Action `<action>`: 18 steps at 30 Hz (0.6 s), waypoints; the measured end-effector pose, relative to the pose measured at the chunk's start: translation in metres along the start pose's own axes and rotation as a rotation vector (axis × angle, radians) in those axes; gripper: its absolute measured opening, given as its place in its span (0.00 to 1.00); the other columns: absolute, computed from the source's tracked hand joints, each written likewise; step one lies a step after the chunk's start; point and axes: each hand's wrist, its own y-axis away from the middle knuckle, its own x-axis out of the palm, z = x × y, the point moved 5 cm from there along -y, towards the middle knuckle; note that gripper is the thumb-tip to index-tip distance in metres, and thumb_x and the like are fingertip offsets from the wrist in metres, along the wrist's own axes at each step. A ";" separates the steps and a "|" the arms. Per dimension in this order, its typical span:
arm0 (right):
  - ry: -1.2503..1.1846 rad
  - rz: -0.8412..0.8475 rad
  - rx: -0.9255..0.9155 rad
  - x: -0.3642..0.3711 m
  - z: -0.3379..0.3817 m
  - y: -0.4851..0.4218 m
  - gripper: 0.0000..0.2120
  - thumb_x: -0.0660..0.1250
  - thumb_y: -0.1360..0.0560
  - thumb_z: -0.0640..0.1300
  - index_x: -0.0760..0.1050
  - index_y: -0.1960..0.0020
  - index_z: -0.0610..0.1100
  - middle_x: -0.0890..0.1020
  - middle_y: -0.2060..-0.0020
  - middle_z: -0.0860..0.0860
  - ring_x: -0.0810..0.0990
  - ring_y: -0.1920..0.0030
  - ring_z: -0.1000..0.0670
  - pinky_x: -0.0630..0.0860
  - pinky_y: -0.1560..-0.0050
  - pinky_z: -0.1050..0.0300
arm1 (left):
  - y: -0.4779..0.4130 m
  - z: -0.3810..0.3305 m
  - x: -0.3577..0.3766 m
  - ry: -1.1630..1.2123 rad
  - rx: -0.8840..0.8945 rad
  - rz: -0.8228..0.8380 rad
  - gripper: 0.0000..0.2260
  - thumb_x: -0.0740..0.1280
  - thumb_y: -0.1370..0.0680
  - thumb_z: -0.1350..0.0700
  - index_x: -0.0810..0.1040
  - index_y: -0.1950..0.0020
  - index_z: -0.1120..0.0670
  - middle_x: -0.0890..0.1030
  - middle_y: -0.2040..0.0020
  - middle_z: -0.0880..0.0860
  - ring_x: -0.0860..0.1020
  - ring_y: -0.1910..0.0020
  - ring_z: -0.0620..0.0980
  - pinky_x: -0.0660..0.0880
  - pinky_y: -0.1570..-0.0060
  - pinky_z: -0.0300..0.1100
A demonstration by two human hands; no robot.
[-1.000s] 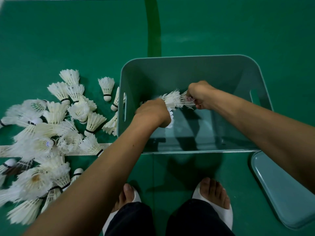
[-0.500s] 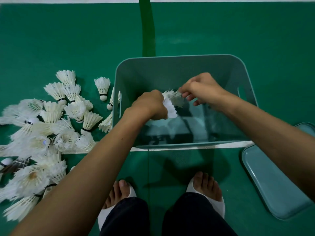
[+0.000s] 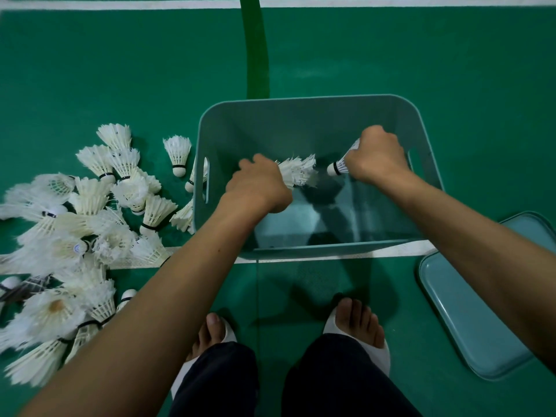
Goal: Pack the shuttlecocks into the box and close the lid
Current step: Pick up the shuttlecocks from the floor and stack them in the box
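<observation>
An open teal box (image 3: 307,100) stands on the green floor in front of me. Over its inside, my left hand (image 3: 258,185) grips a white feather shuttlecock (image 3: 299,173) whose feathers stick out to the right. My right hand (image 3: 377,155) holds a second shuttlecock (image 3: 338,167) with its cork tip pointing left; most of its feathers are hidden in the fist. The two shuttlecocks are a small gap apart. A heap of white shuttlecocks (image 3: 78,230) lies on the floor left of the box. The teal lid (image 3: 469,299) lies flat at the right.
My two feet in white slippers (image 3: 364,341) stand just in front of the box. A white court line (image 3: 132,261) runs under the box's front edge, and a dark green strip (image 3: 255,49) leads away behind it.
My right hand has pulled one shuttlecock away to the right, out of the bunch in my left hand. Both hands were together over the box before; now they are apart.
</observation>
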 end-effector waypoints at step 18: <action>-0.800 0.339 0.489 0.085 -0.008 -0.056 0.08 0.61 0.20 0.32 0.74 0.55 0.40 0.79 0.61 0.44 0.79 0.65 0.47 0.80 0.75 0.56 | -0.041 0.009 0.009 -0.083 0.074 0.143 0.18 0.63 0.23 0.58 0.75 0.33 0.56 0.80 0.37 0.58 0.79 0.45 0.59 0.77 0.46 0.46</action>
